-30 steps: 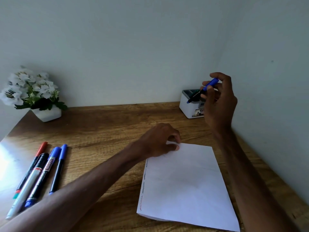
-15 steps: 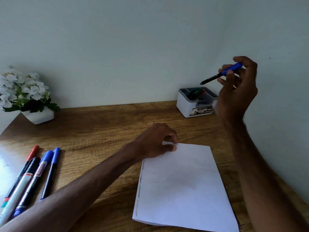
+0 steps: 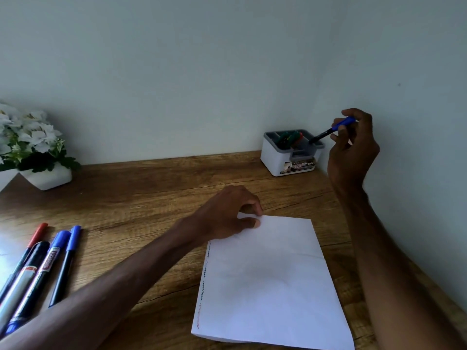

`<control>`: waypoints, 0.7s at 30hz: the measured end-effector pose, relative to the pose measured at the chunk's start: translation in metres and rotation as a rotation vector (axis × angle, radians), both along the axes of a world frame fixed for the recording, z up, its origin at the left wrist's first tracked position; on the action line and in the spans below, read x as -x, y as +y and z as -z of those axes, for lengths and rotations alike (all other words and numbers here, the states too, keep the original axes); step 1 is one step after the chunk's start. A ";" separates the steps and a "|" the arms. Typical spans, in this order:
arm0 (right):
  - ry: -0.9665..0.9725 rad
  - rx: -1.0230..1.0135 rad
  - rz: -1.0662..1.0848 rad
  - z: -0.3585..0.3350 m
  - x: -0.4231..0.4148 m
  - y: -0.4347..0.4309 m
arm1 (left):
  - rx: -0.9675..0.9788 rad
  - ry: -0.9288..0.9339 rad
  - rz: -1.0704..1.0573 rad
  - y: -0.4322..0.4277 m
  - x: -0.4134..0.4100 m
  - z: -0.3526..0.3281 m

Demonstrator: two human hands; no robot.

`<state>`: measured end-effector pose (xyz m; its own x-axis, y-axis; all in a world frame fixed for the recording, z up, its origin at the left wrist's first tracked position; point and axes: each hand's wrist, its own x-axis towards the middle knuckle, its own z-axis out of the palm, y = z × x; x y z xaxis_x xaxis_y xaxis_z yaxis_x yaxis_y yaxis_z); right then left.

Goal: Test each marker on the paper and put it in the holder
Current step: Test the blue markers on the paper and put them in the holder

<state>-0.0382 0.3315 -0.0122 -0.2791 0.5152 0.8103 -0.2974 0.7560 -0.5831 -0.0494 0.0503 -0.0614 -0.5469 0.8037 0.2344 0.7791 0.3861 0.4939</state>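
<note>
My right hand (image 3: 353, 152) grips a thin black marker with a blue cap (image 3: 331, 130), tilted so its black end dips over the right rear compartment of the white and grey holder (image 3: 278, 160). Green and red markers lie inside the holder. My left hand (image 3: 227, 213) presses its fingertips on the top left corner of the white paper (image 3: 270, 281), which carries small scribbles down its left edge. Several more markers (image 3: 38, 271) lie in a row at the left of the wooden table.
A white pot of white flowers (image 3: 32, 152) stands at the back left. The holder sits in the corner where the rear wall meets the right wall. The wooden table (image 3: 141, 198) runs between the pot and the paper.
My right hand has come back down from its raised position, and the blue-capped marker's black end is now over the holder. My left hand stays on the paper.
</note>
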 end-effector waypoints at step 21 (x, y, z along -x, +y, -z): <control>-0.350 -0.098 0.018 0.030 0.009 0.011 | 0.003 -0.017 -0.003 -0.001 0.003 0.004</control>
